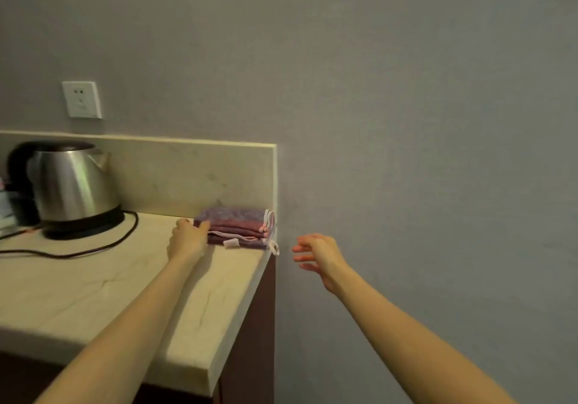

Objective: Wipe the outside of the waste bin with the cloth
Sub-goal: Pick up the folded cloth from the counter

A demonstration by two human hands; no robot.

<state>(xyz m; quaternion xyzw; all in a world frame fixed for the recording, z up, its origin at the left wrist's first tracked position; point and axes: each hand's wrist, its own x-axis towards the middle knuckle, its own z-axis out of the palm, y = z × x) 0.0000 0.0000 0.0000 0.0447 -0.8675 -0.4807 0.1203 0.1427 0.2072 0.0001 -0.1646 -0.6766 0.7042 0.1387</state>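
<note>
A stack of folded purple and pink cloths (240,226) lies at the back right corner of the pale stone counter (93,291). My left hand (188,238) rests on the counter with its fingertips touching the stack's left side; whether it grips a cloth is unclear. Off the counter's right edge, my right hand (316,256) hovers in the air in front of the wall, fingers spread and holding nothing. No waste bin is in view.
A steel electric kettle (70,184) stands on its black base at the counter's left, its black cord (103,244) looping across the top. A white wall socket (82,99) sits above the backsplash. The grey wall (406,122) fills the right side.
</note>
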